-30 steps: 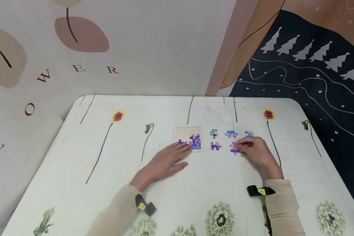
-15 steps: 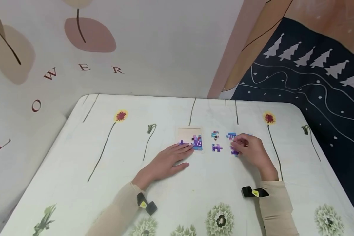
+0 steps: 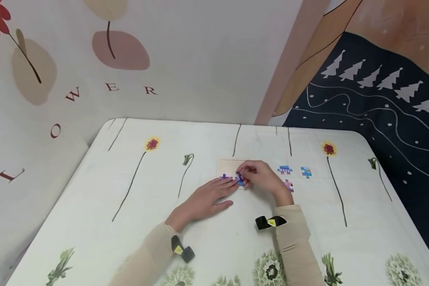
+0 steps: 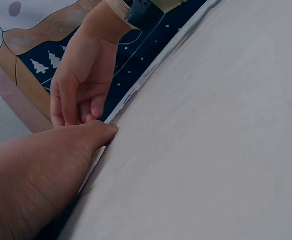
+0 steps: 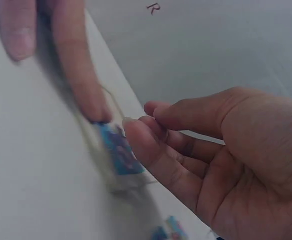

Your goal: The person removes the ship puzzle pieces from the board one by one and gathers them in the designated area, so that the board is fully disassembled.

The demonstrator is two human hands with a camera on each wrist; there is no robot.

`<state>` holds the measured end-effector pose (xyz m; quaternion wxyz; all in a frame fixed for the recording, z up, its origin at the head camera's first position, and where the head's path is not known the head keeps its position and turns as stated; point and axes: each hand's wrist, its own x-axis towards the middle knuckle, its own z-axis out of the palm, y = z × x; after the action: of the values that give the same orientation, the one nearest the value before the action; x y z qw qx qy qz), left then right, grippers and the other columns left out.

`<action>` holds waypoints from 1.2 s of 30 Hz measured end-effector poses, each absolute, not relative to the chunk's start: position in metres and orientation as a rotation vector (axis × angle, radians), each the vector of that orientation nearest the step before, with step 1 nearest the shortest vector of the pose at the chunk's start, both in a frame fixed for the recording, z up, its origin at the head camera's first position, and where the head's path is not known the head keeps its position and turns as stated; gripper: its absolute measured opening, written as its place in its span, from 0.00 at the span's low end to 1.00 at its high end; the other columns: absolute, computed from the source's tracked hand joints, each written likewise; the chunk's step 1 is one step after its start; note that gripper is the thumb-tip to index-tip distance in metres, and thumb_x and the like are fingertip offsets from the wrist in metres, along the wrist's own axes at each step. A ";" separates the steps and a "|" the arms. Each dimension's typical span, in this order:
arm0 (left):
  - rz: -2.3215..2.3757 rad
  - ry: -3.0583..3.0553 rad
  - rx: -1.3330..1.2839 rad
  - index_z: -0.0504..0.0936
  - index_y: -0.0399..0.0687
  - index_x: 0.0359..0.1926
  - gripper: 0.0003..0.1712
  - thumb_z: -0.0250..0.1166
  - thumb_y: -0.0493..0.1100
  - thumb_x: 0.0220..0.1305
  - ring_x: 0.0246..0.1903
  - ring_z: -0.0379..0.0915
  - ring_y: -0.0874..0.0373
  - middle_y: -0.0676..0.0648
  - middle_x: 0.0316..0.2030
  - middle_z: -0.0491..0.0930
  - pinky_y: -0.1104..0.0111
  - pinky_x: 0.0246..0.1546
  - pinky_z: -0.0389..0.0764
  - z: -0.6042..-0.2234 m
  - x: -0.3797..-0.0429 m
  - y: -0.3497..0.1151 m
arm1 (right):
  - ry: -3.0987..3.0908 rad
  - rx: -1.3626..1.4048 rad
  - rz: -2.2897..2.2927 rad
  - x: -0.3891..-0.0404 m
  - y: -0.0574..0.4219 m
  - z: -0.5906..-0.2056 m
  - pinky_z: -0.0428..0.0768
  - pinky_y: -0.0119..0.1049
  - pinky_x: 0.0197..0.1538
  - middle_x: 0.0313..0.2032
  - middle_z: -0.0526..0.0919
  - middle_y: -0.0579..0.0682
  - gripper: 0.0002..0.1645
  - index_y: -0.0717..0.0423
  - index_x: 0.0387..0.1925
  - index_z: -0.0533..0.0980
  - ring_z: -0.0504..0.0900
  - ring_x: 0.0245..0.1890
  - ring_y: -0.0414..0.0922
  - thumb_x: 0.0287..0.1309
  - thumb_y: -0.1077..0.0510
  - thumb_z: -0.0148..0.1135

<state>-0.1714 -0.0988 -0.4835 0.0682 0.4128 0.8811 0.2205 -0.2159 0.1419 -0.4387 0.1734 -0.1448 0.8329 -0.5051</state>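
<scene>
My left hand [image 3: 203, 200] lies with straight fingers over the lower left of a pale jigsaw board [image 3: 230, 164], part of its purple and blue picture showing. At the lower right of the board my right hand [image 3: 262, 176] pinches a dark purple puzzle piece [image 3: 239, 174], mostly hidden by the fingertips. In the right wrist view the thumb and forefinger of the right hand [image 5: 256, 150] come together close over the fitted pieces [image 5: 120, 152]. One straight finger of the left hand [image 5: 78, 65] presses the picture's edge there.
Right of the board lie a blue and purple piece [image 3: 285, 170], a light blue piece [image 3: 306, 172] and a pink and purple piece [image 3: 288, 185]. The right hand covers the table just beside the board. A flower-printed cloth [image 3: 128, 238] covers the table, which meets the wall behind.
My right hand has moved left from the loose pieces to the board. The left hand stays on the board. The head view has shifted slightly.
</scene>
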 end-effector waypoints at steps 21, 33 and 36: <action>0.638 2.658 1.260 0.61 0.49 0.80 0.34 0.50 0.57 0.82 0.80 0.46 0.57 0.51 0.80 0.55 0.62 0.80 0.44 -0.484 -0.174 -0.097 | 2.507 -0.278 -1.290 -0.221 0.135 -0.451 0.82 0.32 0.33 0.38 0.79 0.56 0.24 0.66 0.63 0.79 0.83 0.23 0.42 0.67 0.65 0.67; 0.648 2.651 1.253 0.61 0.48 0.79 0.33 0.50 0.56 0.82 0.79 0.46 0.56 0.51 0.79 0.55 0.61 0.80 0.45 -0.484 -0.176 -0.097 | 2.519 -0.301 -1.263 -0.223 0.135 -0.450 0.80 0.32 0.32 0.40 0.78 0.58 0.17 0.64 0.56 0.81 0.82 0.21 0.42 0.68 0.64 0.66; 0.645 2.655 1.256 0.62 0.49 0.79 0.33 0.50 0.56 0.81 0.79 0.47 0.56 0.50 0.79 0.56 0.60 0.80 0.46 -0.485 -0.176 -0.097 | 2.513 -0.308 -1.268 -0.224 0.136 -0.451 0.79 0.32 0.31 0.43 0.76 0.59 0.16 0.63 0.56 0.80 0.82 0.21 0.42 0.69 0.64 0.65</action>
<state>-0.1762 -0.0970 -0.4846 0.0672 0.4167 0.8809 0.2139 -0.2237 0.1356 -0.4512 0.1546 -0.1074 0.8768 -0.4425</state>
